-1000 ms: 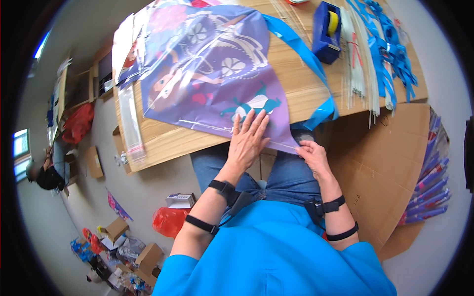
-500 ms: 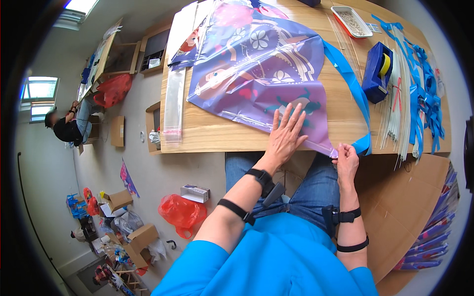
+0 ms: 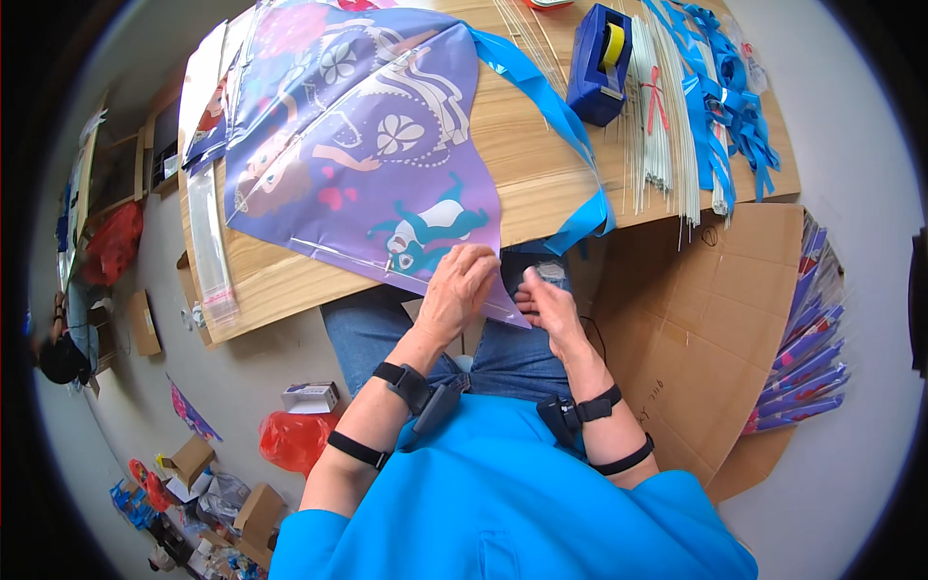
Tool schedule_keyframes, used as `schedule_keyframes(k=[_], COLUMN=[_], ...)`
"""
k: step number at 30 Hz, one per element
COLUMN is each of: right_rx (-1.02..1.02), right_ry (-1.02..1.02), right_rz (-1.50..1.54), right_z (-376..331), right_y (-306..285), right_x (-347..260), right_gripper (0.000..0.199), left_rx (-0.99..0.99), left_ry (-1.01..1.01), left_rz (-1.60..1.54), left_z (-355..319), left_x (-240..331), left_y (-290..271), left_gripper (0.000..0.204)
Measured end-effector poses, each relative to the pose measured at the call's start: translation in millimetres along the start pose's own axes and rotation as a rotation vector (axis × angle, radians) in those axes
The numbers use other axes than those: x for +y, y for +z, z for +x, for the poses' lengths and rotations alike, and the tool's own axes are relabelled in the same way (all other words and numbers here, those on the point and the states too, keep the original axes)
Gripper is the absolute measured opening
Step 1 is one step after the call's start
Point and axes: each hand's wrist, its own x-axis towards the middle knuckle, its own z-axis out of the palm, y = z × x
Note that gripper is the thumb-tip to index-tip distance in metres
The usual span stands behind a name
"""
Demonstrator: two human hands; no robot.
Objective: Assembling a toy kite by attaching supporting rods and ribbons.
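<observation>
A purple kite (image 3: 319,184) of thin plastic, printed with a cartoon figure and a teal-and-white animal, lies on the wooden table. Its pointed corner hangs past the near edge, over my lap. My left hand (image 3: 456,293) grips the kite near that corner, its fingers bent and closed. Just right of the corner is my right hand (image 3: 553,304), fingers curled and thumb pressed in; whatever it may hold is too small to make out. From the kite's far right edge a blue ribbon (image 3: 541,92) runs over the table and droops at the near edge.
A blue tape dispenser (image 3: 597,72) with yellow inside stands right of the ribbon. Beside it lie thin white rods (image 3: 662,135) and bundled blue ribbons (image 3: 739,106). Clear plastic bags (image 3: 208,242) are at the left. A cardboard box (image 3: 696,329) with packed purple items (image 3: 802,338) stands right.
The view has swung right. My left hand has gone from flat and spread to closed on the kite near its corner. My right hand has moved off the corner tip.
</observation>
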Motion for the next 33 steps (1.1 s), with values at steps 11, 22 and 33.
schedule_keyframes(k=[11,22,33], right_rx=[0.001,-0.348,-0.291], right_ry=[-0.509,-0.607,-0.633], right_rz=[-0.251,0.28,0.29], right_z=[21.0,-22.6,-78.5], right_y=[30.3,-41.3,-96.6], right_x=[-40.0,-88.5,-99.3], right_gripper=[0.019,0.014,0.022], left_rx=[0.09,0.913,-0.586], left_ry=[-0.103,-0.526,-0.619], left_rz=[0.33,0.624,0.336], left_z=[66.9,7.0,18.9], left_x=[-51.1,-95.4,-69.4], left_y=[-18.2,-163.6,-200.3], left_gripper=[0.046,0.059,0.142])
